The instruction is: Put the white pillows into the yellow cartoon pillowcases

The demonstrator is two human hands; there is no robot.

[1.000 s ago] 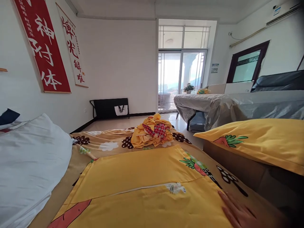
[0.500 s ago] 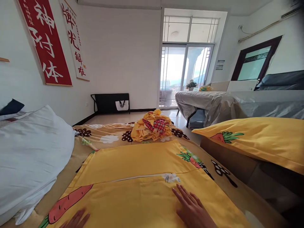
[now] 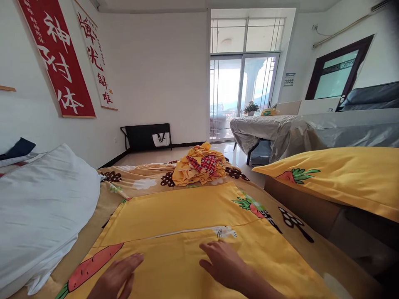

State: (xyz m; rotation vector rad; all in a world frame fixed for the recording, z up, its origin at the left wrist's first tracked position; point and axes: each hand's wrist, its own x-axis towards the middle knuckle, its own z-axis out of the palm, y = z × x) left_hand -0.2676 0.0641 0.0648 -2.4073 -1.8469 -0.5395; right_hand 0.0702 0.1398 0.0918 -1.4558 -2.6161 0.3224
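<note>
A yellow pillowcase [image 3: 162, 265] with printed carrots lies flat in front of me, its overlapped opening running across the middle beside a printed white animal face. My left hand [image 3: 116, 276] is over its near left part, next to a carrot print, thumb and fingers apart and nothing in them. Just below the animal print, my right hand [image 3: 222, 263] is over the cloth, its fingers bent down and slightly apart. Whether those fingertips touch the fabric I cannot tell. To the left rests a white pillow [image 3: 52, 207].
Beneath the pillowcase is a brown patterned blanket [image 3: 116, 189]. Crumpled yellow and red-checked cloth [image 3: 199, 166] is heaped at its far end. A yellow carrot-print pillow [image 3: 346, 178] sits at the right. Behind that stands furniture under plastic sheeting [image 3: 280, 128].
Both hands have moved: my left hand forward and right, my right hand leftward with its fingers now more bent. The pillowcase stays flat in about the same place.
</note>
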